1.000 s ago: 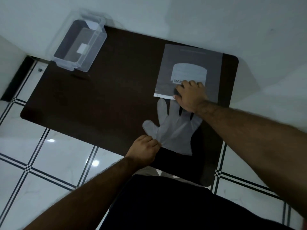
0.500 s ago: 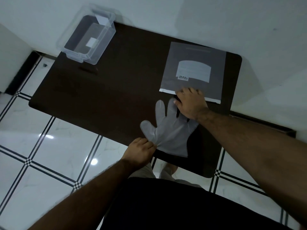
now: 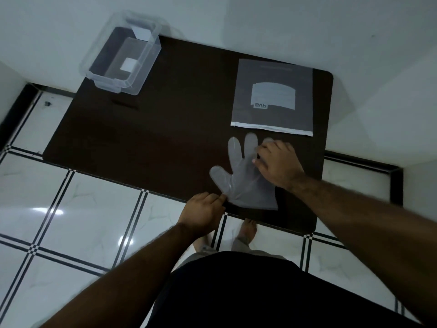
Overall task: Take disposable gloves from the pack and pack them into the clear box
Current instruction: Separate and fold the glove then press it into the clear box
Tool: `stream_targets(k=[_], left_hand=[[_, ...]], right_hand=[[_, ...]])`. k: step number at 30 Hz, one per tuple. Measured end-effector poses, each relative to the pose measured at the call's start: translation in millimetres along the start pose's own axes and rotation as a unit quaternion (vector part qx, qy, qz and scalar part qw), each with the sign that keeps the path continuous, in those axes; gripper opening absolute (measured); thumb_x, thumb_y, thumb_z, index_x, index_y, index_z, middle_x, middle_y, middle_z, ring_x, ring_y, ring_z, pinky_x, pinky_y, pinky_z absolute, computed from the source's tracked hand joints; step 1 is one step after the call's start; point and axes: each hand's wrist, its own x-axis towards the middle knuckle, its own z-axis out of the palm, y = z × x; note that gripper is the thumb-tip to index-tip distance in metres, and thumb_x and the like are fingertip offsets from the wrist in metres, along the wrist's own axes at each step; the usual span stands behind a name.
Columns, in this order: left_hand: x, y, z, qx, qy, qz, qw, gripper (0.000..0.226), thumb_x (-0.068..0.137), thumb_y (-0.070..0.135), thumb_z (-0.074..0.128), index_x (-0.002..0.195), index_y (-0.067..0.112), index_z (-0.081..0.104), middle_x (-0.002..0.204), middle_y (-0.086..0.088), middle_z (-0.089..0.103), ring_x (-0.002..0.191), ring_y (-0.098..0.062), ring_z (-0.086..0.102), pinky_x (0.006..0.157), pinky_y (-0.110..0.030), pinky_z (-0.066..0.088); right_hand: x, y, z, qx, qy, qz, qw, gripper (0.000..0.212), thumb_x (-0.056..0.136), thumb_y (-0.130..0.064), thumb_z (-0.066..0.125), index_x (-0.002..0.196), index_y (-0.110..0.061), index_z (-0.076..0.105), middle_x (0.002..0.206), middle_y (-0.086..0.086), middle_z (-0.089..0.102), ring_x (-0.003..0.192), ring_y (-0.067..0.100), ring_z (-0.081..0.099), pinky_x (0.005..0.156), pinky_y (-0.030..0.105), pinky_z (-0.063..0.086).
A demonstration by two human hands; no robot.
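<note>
A translucent disposable glove (image 3: 243, 181) lies flat on the dark table (image 3: 165, 129), fingers pointing away from me. My left hand (image 3: 203, 213) pinches its cuff corner near the thumb at the table's front edge. My right hand (image 3: 276, 162) rests on the glove's far fingers, covering two of them. The grey glove pack (image 3: 272, 95) lies flat just beyond the glove, apart from both hands. The clear box (image 3: 123, 58) stands open at the table's far left corner, with only a white label showing inside.
The table stands against a white wall (image 3: 260, 24). White floor tiles with black lines (image 3: 82, 209) lie left of and below the table. My feet (image 3: 246, 230) show under the front edge.
My right hand has slid off the pack's open edge and back onto the glove's fingers. The glove is out of the pack. My left hand keeps its pinch.
</note>
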Motion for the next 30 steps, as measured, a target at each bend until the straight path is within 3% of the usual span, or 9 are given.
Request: stream_targets(k=[4, 9, 14, 21, 25, 30], left_hand=[[-2.7, -8.9, -15.6, -0.075, -0.024, -0.053, 0.996, 0.033, 0.098, 0.024, 0.068, 0.126, 0.009, 0.077, 0.105, -0.007, 0.078, 0.089, -0.026, 0.071, 0.075, -0.038, 0.060], [-2.3, -26.2, -24.1, -0.153, -0.020, -0.118, 0.981, 0.027, 0.104, 0.021, 0.064, 0.125, 0.013, 0.077, 0.111, -0.004, 0.077, 0.099, -0.020, 0.071, 0.086, -0.036, 0.058], [1.3, -35.1, -29.8, -0.187, -0.047, -0.154, 0.969, 0.027, 0.106, 0.023, 0.063, 0.128, 0.015, 0.076, 0.112, -0.002, 0.075, 0.100, -0.016, 0.069, 0.088, -0.035, 0.057], [12.9, -39.1, -30.7, -0.230, -0.102, -0.180, 0.951, 0.026, 0.105, 0.027, 0.064, 0.126, 0.020, 0.077, 0.116, 0.003, 0.077, 0.104, -0.011, 0.069, 0.093, -0.032, 0.057], [27.4, -32.0, -28.9, -0.318, -0.136, -0.237, 0.908, 0.022, 0.103, 0.022, 0.069, 0.123, 0.020, 0.078, 0.110, 0.010, 0.076, 0.100, -0.002, 0.070, 0.092, -0.026, 0.059], [41.4, -15.9, -26.1, -0.466, -0.152, -0.329, 0.807, 0.011, 0.098, 0.012, 0.076, 0.107, 0.016, 0.081, 0.101, 0.001, 0.080, 0.092, -0.012, 0.078, 0.080, -0.027, 0.066]], right_hand=[[-24.0, -37.8, 26.4, -0.002, -0.004, -0.068, 0.998, 0.038, 0.104, -0.054, 0.043, 0.115, -0.026, 0.066, 0.118, 0.001, 0.066, 0.112, 0.023, 0.057, 0.104, 0.048, 0.042], [-44.9, -80.7, 51.0, 0.011, -0.024, -0.087, 0.996, 0.048, 0.099, -0.066, 0.042, 0.095, -0.027, 0.069, 0.100, -0.003, 0.068, 0.098, 0.020, 0.059, 0.097, 0.044, 0.045], [-46.8, -99.6, 59.5, 0.014, -0.033, -0.054, 0.998, 0.034, 0.099, -0.052, 0.057, 0.106, -0.022, 0.071, 0.110, 0.003, 0.070, 0.105, 0.025, 0.062, 0.098, 0.045, 0.044], [-43.3, -100.6, 68.9, 0.085, 0.005, -0.013, 0.996, 0.021, 0.100, -0.036, 0.055, 0.101, -0.021, 0.070, 0.101, 0.001, 0.069, 0.094, 0.019, 0.060, 0.092, 0.042, 0.048], [-48.7, -96.9, 75.0, 0.203, 0.052, 0.048, 0.977, 0.013, 0.098, -0.028, 0.064, 0.098, -0.018, 0.073, 0.092, 0.000, 0.069, 0.086, 0.014, 0.059, 0.085, 0.038, 0.053], [-58.6, -96.7, 81.5, 0.315, 0.064, 0.106, 0.941, 0.008, 0.099, -0.015, 0.067, 0.098, -0.013, 0.075, 0.091, 0.002, 0.071, 0.084, 0.014, 0.064, 0.081, 0.033, 0.055]])
